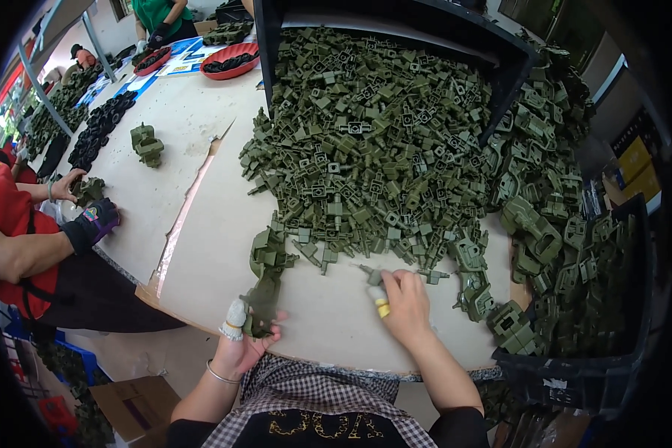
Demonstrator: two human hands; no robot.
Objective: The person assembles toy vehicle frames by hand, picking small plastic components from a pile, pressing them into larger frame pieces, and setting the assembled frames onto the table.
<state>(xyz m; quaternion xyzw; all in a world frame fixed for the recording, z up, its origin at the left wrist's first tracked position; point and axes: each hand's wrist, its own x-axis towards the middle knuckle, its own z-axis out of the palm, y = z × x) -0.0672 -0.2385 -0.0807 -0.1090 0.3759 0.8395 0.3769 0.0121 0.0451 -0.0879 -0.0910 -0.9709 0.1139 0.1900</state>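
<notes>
My left hand (pixel 252 340), its thumb wrapped in white, grips an olive-green plastic toy vehicle body (pixel 263 299) near the table's front edge. Just beyond it stands a similar green vehicle body (pixel 269 250). My right hand (pixel 405 302), with yellow tape round a finger, pinches a small green plastic part with a thin barrel (pixel 372 275) above the tabletop. A large heap of small green turret-like parts (pixel 373 149) spreads over the table in front of both hands. A few loose small parts (pixel 317 254) lie at its near edge, between my hands.
To the right, a black crate (pixel 575 381) and a pile of green vehicle bodies (pixel 534 231) flank the table. A dark board frame (pixel 396 19) borders the heap. At left, a co-worker in a red shirt (pixel 7 216) handles green parts. Red trays (pixel 231 61) hold black rings.
</notes>
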